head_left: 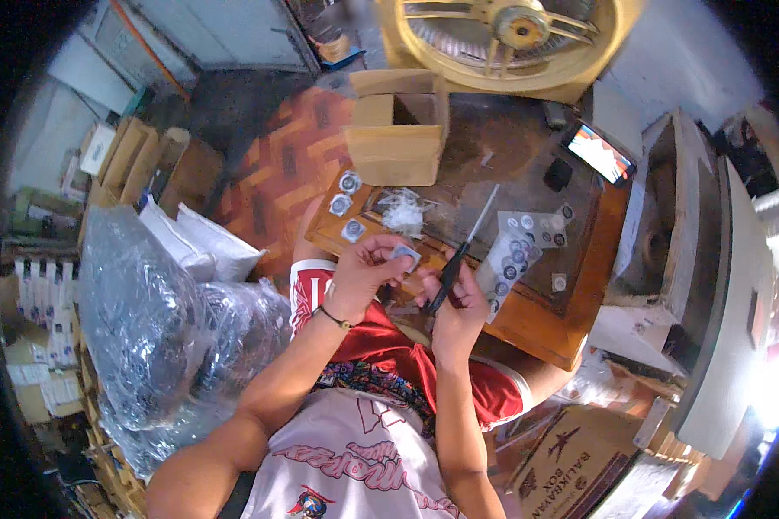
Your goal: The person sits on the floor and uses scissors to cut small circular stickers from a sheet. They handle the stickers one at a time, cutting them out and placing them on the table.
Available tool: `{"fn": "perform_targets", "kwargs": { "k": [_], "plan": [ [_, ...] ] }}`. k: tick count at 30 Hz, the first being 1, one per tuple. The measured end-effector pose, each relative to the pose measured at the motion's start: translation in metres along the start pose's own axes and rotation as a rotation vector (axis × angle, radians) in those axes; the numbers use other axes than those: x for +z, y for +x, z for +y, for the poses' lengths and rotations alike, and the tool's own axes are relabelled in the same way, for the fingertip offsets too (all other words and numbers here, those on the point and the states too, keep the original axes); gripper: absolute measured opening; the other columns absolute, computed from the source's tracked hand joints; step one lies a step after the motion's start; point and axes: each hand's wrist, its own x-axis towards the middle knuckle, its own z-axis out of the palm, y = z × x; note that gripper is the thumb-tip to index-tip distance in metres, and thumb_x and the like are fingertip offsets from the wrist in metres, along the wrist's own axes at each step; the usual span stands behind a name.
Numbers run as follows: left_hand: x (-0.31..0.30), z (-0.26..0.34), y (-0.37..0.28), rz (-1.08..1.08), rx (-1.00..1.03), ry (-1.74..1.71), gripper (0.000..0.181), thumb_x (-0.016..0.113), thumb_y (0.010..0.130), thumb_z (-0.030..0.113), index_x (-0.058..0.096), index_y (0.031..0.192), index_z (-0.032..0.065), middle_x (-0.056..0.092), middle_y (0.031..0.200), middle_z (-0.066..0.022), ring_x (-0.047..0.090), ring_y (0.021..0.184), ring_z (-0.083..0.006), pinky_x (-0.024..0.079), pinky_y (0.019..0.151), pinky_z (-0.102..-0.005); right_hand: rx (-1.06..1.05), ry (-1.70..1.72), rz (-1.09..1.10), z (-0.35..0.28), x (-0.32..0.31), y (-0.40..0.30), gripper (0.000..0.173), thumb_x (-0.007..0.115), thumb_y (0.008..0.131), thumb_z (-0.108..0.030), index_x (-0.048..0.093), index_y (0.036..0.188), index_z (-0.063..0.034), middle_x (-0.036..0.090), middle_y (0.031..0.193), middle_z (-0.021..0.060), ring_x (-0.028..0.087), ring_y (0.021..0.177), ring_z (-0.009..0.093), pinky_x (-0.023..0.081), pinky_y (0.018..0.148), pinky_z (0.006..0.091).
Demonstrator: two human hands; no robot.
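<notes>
My left hand (358, 271) pinches a small square sticker (406, 253) between thumb and fingers, above the near edge of a low wooden table (558, 334). In my right hand (459, 311) is a pair of black-handled scissors (452, 276), its slim metal blades pointing away over the table. Beside that hand lie clear sheets of round stickers (507, 271), partly overlapping. A pile of white paper scraps (402, 213) rests just beyond my left hand. Several cut square stickers (353, 229) line the table's left edge, and a lone one (559, 282) lies at the right.
An open cardboard box (395, 156) stands at the table's far left, before a yellow fan (522, 32). A lit phone (598, 154) leans at the far right corner. Plastic-wrapped bundles (139, 311) crowd my left side. A printed carton (571, 460) sits on the floor at right.
</notes>
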Motion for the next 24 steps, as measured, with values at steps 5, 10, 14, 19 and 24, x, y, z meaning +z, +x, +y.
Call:
{"fn": "perform_targets", "kwargs": {
  "k": [5, 10, 14, 19, 24],
  "plan": [
    [-0.008, -0.004, -0.005, -0.071, -0.004, -0.131, 0.030, 0.078, 0.087, 0.003, 0.065, 0.115, 0.0002, 0.071, 0.085, -0.0039, 0.065, 0.071, -0.0109, 0.053, 0.065, -0.0245, -0.030, -0.082, 0.021, 0.012, 0.021, 0.009, 0.049, 0.075, 0.090, -0.004, 0.058, 0.134, 0.0036, 0.070, 0.090, 0.0042, 0.062, 0.069, 0.009, 0.052, 0.061, 0.0223],
    [-0.031, 0.003, -0.009, -0.186, -0.008, 0.019, 0.022, 0.070, 0.098, 0.017, 0.071, 0.108, -0.0024, 0.075, 0.090, -0.0087, 0.071, 0.080, -0.0130, 0.055, 0.073, -0.0243, 0.053, -0.216, 0.046, 0.004, 0.039, 0.014, 0.049, 0.078, 0.085, -0.001, 0.061, 0.130, 0.0041, 0.069, 0.086, 0.0045, 0.061, 0.065, 0.009, 0.052, 0.059, 0.0221],
    [-0.049, 0.007, -0.004, -0.261, -0.113, -0.165, 0.024, 0.070, 0.098, 0.018, 0.071, 0.109, -0.0032, 0.076, 0.091, -0.0076, 0.071, 0.081, -0.0117, 0.055, 0.074, -0.0244, 0.073, -0.246, 0.006, 0.006, 0.041, 0.018, 0.048, 0.078, 0.084, 0.000, 0.062, 0.129, 0.0046, 0.069, 0.087, 0.0044, 0.061, 0.065, 0.010, 0.051, 0.058, 0.0228],
    [-0.058, 0.011, 0.002, -0.312, -0.101, 0.185, 0.023, 0.068, 0.098, 0.016, 0.071, 0.109, -0.0044, 0.075, 0.099, -0.0106, 0.070, 0.084, -0.0120, 0.057, 0.073, -0.0252, 0.014, -0.365, -0.029, 0.007, 0.035, 0.016, 0.042, 0.071, 0.090, -0.003, 0.062, 0.130, 0.0022, 0.067, 0.087, 0.0030, 0.061, 0.068, 0.010, 0.050, 0.060, 0.0251],
    [-0.057, 0.006, 0.016, -0.128, -0.140, -0.202, 0.021, 0.071, 0.095, 0.012, 0.071, 0.105, -0.0064, 0.075, 0.102, -0.0123, 0.072, 0.092, -0.0168, 0.058, 0.083, -0.0270, -0.018, -0.194, -0.238, 0.019, 0.016, 0.003, 0.054, 0.075, 0.090, -0.025, 0.059, 0.134, 0.0029, 0.064, 0.084, 0.0026, 0.059, 0.069, 0.012, 0.047, 0.062, 0.0261]
  ]
}}
